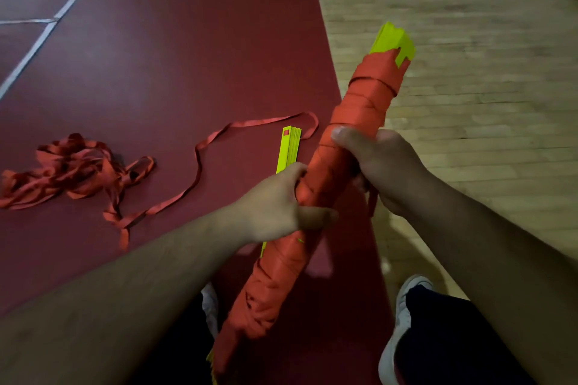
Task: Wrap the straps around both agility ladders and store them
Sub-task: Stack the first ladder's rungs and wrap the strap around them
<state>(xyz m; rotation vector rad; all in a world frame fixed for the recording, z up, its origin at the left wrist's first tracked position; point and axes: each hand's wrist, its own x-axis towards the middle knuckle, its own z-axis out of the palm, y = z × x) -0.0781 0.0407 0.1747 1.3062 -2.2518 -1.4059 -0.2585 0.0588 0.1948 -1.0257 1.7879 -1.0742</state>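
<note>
A bundle of yellow rungs wound in red strap, the wrapped ladder (359, 109), runs diagonally from bottom centre to upper right, its yellow ends showing at the top. My left hand (281, 206) grips its middle from the left, thumb across the front. My right hand (375, 162) grips it just above, from the right, fingers curled round it. On the red mat lies the second ladder's stack of yellow rungs (289, 148), partly hidden behind my left hand. Its loose red strap (72, 169) trails left into a tangled heap.
The red mat (156, 56) with white lines covers the left side; wooden floor (484, 72) lies to the right. My white shoe (403, 316) and dark trouser legs are at the bottom right.
</note>
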